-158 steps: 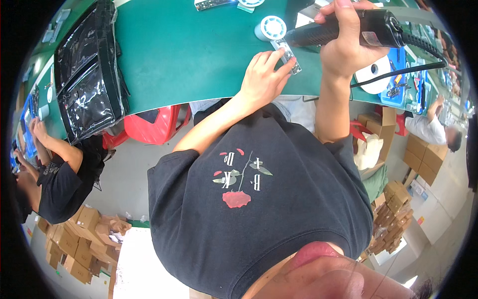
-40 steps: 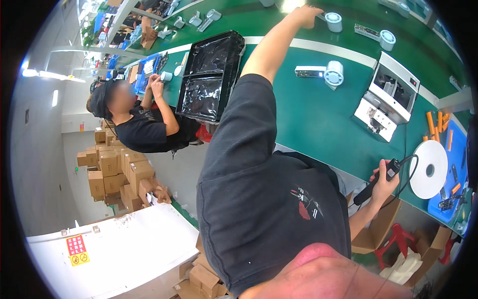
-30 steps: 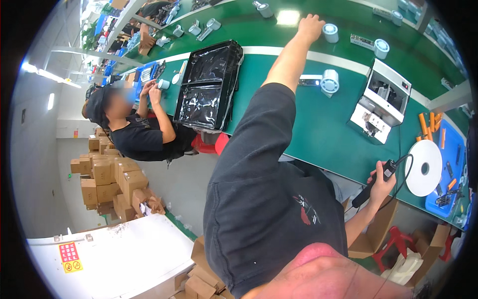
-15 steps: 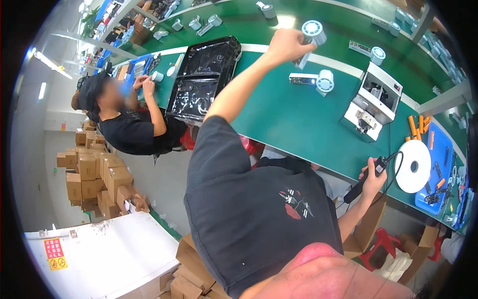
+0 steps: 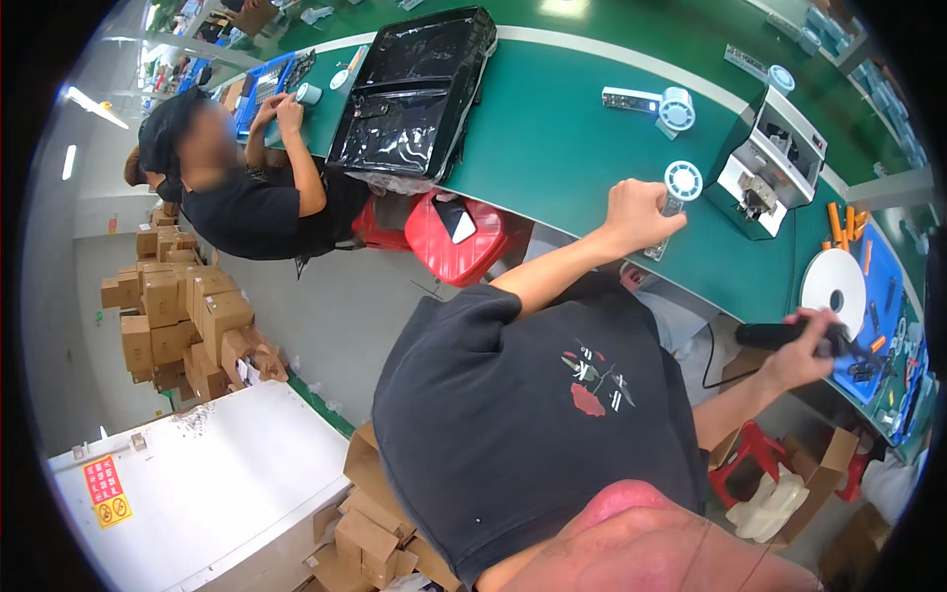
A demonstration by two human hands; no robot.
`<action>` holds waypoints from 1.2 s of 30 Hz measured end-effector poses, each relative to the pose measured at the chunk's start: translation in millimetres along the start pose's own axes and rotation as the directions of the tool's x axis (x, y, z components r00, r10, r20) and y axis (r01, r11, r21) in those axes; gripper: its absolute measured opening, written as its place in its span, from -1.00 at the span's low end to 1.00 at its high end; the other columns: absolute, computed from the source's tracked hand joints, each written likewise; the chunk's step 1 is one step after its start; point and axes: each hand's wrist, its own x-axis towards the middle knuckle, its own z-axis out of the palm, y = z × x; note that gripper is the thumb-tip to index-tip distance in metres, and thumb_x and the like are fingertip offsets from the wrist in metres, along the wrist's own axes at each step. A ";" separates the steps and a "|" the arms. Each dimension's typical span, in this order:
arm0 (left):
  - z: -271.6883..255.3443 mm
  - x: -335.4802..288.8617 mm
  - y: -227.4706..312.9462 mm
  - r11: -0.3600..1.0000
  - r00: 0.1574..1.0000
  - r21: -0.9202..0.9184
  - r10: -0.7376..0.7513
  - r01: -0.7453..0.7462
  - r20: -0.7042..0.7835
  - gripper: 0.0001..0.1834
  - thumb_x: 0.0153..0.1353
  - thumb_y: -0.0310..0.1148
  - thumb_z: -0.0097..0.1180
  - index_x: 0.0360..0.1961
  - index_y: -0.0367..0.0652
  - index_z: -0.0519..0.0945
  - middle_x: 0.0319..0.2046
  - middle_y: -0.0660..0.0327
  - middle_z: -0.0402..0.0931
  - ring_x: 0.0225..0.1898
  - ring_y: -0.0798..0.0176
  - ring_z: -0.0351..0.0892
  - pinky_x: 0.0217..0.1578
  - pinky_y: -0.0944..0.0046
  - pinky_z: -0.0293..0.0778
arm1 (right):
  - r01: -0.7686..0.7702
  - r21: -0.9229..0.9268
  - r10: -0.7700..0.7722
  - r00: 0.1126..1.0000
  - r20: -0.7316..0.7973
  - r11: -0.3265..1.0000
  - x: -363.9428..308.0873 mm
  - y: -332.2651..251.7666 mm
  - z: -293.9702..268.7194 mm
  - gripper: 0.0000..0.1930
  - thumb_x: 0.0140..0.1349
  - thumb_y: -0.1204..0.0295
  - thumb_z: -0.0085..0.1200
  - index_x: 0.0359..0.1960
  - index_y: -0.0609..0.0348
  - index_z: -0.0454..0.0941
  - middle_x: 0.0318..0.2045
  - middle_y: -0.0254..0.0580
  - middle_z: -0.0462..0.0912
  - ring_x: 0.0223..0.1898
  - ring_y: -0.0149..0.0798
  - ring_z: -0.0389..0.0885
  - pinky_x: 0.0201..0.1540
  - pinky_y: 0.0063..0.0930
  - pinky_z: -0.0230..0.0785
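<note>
My left hand point(image 5: 639, 217) is closed around a small handheld fan near the front edge of the green table point(image 5: 567, 128). The fan's round pale-blue head point(image 5: 683, 181) points up, and part of its body shows below my fingers. My right hand point(image 5: 807, 353) grips a black electric screwdriver point(image 5: 767, 336), held beside the white disc at the table's right end; it is somewhat blurred. Farther back on the table lies another fan point(image 5: 677, 109), its handle open with a circuit board showing.
A white-and-black machine point(image 5: 769, 168) stands right of the fans. Beyond my right hand are a white disc point(image 5: 824, 276), orange pieces point(image 5: 836, 225) and a blue tray point(image 5: 881, 259). At left lie a black plastic-wrapped case point(image 5: 409, 94), a red stool point(image 5: 459, 259) and a seated co-worker point(image 5: 247, 217).
My left hand has brought the fan from over the far green belt back to the table's near edge. My right hand has moved rightward with the screwdriver. The view has shifted too.
</note>
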 end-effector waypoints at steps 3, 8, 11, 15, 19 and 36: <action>-0.8 -3.6 0.3 0.999 1.000 0.041 -0.018 0.018 -0.003 -0.52 -0.08 -0.07 0.53 -0.72 -0.16 0.52 -0.74 0.09 0.50 -0.65 -0.05 0.57 -0.56 0.01 0.39 | 0.203 0.089 -0.181 0.962 -0.203 0.975 6.1 -25.1 10.7 -0.85 0.46 0.52 0.19 -0.18 0.42 0.58 -0.41 -0.04 0.67 -0.49 -0.26 0.59 -0.42 -0.40 0.51; -4.2 -0.5 -4.1 0.998 0.996 0.012 0.067 -0.068 0.055 -0.43 0.01 0.11 0.59 -0.64 -0.15 0.59 -0.74 0.16 0.54 -0.67 0.07 0.60 -0.55 0.09 0.49 | 0.273 0.108 -0.247 0.946 -0.210 0.956 7.6 -4.1 33.6 -0.80 0.46 0.50 0.24 -0.05 0.41 0.56 -0.39 -0.05 0.66 -0.48 -0.26 0.60 -0.38 -0.37 0.58; -18.6 -4.4 -5.0 0.990 0.988 -0.041 0.140 -0.137 0.072 -0.56 0.05 -0.07 0.62 -0.31 -0.20 0.72 -0.49 0.09 0.67 -0.45 0.06 0.70 -0.38 0.11 0.59 | 0.225 0.159 -0.185 0.955 -0.233 0.961 -8.1 -4.1 59.3 -0.67 0.45 0.52 0.26 0.13 0.44 0.50 -0.37 -0.01 0.73 -0.47 -0.28 0.66 -0.36 -0.41 0.62; -31.0 -26.9 -22.3 0.904 0.904 -0.099 0.423 -0.416 0.065 -0.39 0.03 -0.19 0.63 0.10 -0.19 0.72 0.12 -0.03 0.58 0.13 -0.11 0.58 0.08 0.01 0.57 | 0.321 0.135 -0.298 0.940 -0.165 0.937 -13.8 0.9 69.1 -0.53 0.36 0.59 0.35 0.25 0.35 0.47 -0.32 -0.07 0.76 -0.41 -0.34 0.69 -0.29 -0.48 0.63; -36.6 -28.9 -16.0 0.866 0.837 -0.060 0.495 -0.496 0.231 -0.20 -0.01 -0.14 0.65 0.30 -0.07 0.66 0.27 -0.03 0.45 0.25 -0.18 0.47 0.20 -0.06 0.52 | 0.271 0.231 -0.271 0.962 -0.033 0.935 -25.8 -14.1 73.7 -0.46 0.26 0.65 0.44 0.24 0.31 0.50 -0.11 -0.16 0.74 -0.19 -0.45 0.64 -0.09 -0.56 0.53; -25.4 -30.8 -20.8 0.856 0.820 0.024 0.486 -0.516 0.303 -0.24 0.06 -0.06 0.59 0.30 -0.05 0.66 0.17 0.04 0.57 0.12 -0.12 0.60 0.14 -0.06 0.56 | 0.152 0.363 -0.213 0.968 0.133 0.919 27.9 -32.1 106.0 -0.88 0.43 0.62 0.22 -0.11 0.26 0.52 -0.48 -0.17 0.56 -0.55 -0.33 0.53 -0.43 -0.34 0.51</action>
